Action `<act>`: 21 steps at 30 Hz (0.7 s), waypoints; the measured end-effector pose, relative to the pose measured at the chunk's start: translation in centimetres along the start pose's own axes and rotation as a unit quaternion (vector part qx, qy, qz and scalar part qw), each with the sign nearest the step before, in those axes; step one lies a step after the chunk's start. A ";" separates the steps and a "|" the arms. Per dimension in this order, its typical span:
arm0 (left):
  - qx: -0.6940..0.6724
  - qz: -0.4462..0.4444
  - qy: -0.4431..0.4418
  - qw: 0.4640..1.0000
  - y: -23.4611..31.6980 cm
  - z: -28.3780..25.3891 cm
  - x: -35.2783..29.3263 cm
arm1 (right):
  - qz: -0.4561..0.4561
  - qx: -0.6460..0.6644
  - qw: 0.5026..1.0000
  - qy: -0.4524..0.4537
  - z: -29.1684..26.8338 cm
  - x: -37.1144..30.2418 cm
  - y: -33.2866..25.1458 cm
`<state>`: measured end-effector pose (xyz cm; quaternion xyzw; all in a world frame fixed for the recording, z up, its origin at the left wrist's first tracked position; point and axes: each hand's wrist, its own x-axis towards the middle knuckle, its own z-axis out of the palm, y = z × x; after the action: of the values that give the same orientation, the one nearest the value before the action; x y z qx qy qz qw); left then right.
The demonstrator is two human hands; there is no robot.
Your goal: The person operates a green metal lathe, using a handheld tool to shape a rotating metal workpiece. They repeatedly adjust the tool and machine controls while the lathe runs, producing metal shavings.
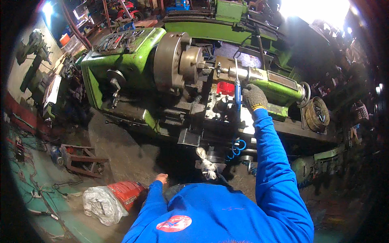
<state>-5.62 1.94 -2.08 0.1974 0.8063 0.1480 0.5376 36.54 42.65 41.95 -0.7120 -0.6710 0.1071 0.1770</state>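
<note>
A grey knitted glove covers my right hand, which is closed on a slim blue air blow gun. The gun's thin pale nozzle points away from me, towards the tailstock of a green lathe. A small workpiece sits between the chuck and the tailstock end. Just left of the blow gun, a red container stands behind the tool post. My bare left hand is low by my waist, away from the machine, its fingers curled and partly hidden; I see nothing in it.
Hand tools lie on the green headstock. A blue coiled hose and a knotted white rag hang at the lathe's front. A red and white sack and a rusty metal frame stand at left.
</note>
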 end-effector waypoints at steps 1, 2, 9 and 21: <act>0.035 -0.030 -0.007 0.999 0.7 -0.1 -0.1 | 0.003 -0.005 1.000 -0.005 0.1 0.1 0.1; 0.033 -0.023 -0.012 0.999 0.6 -0.3 0.0 | 0.008 0.000 1.000 -0.003 0.2 0.1 0.1; 0.194 0.055 -0.075 0.976 -3.4 -1.7 2.8 | 0.014 -0.006 1.000 -0.008 0.5 0.3 0.0; 0.089 -0.037 -0.066 0.993 2.3 0.1 -1.1 | 0.026 -0.015 0.999 -0.021 -0.3 0.1 -0.6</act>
<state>-4.81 3.38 -0.15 0.2239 0.7856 0.0425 0.5752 36.11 42.75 42.51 -0.7296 -0.6572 0.1164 0.1492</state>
